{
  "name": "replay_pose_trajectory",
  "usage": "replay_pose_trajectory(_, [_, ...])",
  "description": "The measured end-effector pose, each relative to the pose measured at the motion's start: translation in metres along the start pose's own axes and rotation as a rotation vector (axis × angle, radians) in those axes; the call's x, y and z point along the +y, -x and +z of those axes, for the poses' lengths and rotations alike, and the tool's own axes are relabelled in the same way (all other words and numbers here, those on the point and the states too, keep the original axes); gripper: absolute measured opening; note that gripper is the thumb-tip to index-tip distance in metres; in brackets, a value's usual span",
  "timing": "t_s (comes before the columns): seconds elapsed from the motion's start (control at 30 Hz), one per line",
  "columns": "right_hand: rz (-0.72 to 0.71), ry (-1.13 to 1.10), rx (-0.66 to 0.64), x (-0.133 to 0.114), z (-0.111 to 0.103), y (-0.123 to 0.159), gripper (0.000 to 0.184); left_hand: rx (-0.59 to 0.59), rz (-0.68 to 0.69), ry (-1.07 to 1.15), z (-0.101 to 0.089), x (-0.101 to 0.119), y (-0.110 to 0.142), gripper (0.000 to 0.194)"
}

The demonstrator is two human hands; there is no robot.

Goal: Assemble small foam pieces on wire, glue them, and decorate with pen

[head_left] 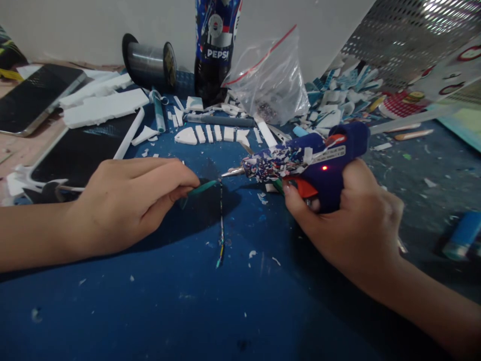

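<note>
My left hand (139,200) pinches a thin teal strip (205,187) between thumb and fingers, its free end pointing right. My right hand (349,215) is wrapped around the handle of a blue glue gun (319,155), a finger by its orange trigger. A small red light glows on the gun's side, and coloured scraps coat its barrel. The metal nozzle is at the strip's tip; whether they touch I cannot tell. From that spot a thin, colour-flecked strand (221,220) extends toward me. Beyond the hands lie white fish-shaped foam pieces (186,136), cut into head, segments and tail.
Behind stand a Pepsi bottle (214,55), a spool of clear line (148,62) and a zip bag (278,80). Scraps (334,100) heap at back right. On the left are a phone (37,98) and white foam slabs (105,108); a blue cylinder (466,233) lies right.
</note>
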State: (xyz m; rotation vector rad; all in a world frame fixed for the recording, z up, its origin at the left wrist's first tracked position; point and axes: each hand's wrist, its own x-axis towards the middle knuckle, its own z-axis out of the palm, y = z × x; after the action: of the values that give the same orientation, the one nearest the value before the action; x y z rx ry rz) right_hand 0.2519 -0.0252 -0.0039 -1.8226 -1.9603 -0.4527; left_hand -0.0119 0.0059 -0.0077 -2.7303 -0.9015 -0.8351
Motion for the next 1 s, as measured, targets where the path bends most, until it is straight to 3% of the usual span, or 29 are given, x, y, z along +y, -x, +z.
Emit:
replay_pose_trajectory(0.57, [-0.021,-0.079,0.026,0.0012,0.0011,-0.0017,0.036,0.023,0.009,-0.022,-0.0009,0.0014,0.0014,0.019])
replay_pose_trajectory(0.9, [0.009,-0.070,-0.039,0.0006,-0.0006,-0.0022,0.034,-0.009,-0.012,0.019,0.0014,-0.0003,0.0018,0.019])
replay_pose_trajectory(1.0, [-0.056,-0.051,0.028,0.0038,0.0026,-0.0006,0.029,-0.007,-0.007,0.024,0.0016,-0.0003,0.0024,0.020])
